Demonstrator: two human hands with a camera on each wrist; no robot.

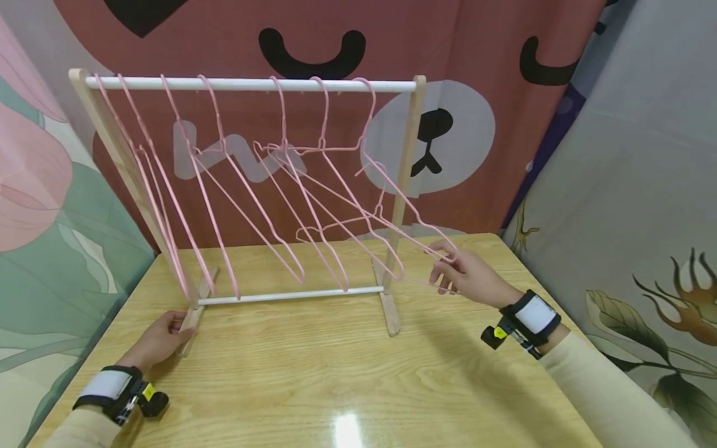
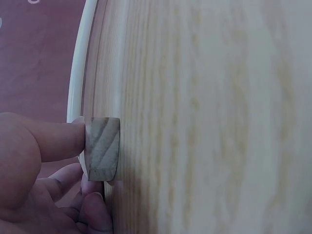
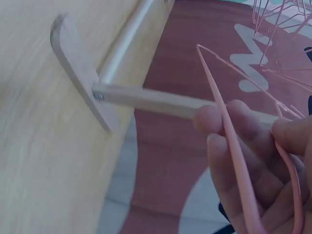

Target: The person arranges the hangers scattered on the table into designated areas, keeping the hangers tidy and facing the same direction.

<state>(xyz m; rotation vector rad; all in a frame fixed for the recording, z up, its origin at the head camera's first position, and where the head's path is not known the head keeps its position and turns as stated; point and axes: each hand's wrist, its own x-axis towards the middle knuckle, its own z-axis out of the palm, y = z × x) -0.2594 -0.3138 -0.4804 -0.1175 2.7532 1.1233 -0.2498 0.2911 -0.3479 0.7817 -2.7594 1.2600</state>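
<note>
A small wooden clothes rack (image 1: pixel 411 137) stands on the table, with several pink hangers hooked over its white top rail. My left hand (image 1: pixel 159 339) pinches the front end of the rack's left foot (image 2: pixel 104 148), thumb on top and fingers curled at its side. At the rack's right side, my right hand (image 1: pixel 470 274) holds a pink hanger (image 3: pixel 234 146) by one end. Its hook (image 1: pixel 372 167) appears below the rail, not over it. The rightmost hung hanger (image 1: pixel 400 193) overlaps it near the fingers; I cannot tell whether it touches them.
The wooden table (image 1: pixel 280 386) extends in front of the rack. A white lower bar (image 1: pixel 291 295) joins the two feet close to the tabletop. Behind stands a brown-red bear-print cloth (image 1: pixel 224 37), with patterned cloth (image 1: pixel 633 186) on the right side.
</note>
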